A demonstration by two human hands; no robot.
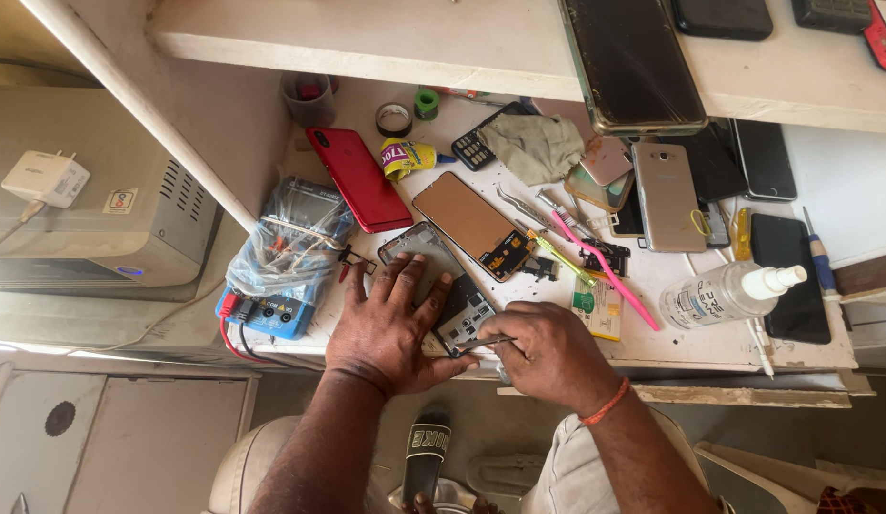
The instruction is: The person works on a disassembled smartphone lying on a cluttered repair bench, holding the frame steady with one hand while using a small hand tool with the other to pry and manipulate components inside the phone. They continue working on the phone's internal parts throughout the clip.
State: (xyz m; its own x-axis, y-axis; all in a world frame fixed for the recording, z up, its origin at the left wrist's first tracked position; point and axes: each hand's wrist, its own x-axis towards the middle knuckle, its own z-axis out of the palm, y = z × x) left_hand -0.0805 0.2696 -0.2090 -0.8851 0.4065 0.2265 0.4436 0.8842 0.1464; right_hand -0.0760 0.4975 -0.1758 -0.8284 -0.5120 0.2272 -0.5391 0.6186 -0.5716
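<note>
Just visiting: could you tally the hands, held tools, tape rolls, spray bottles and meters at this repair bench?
Hands: 2, left hand, right hand
Thin metal tool, held: 1
Tape rolls: 2, black, green
Spray bottle: 1
Blue multimeter: 1
Total: 7

Warm, bright daylight fell across the workbench (pixel 652 352), strongest at the right. The shelf (pixel 367 48) above cast a soft shadow over the bench's back left. Pale glare sat on the clear bottle (pixel 724 295) and the dark screen (pixel 633 62). Focus held sharp at centre; straight edges bowed slightly toward the corners.
</note>
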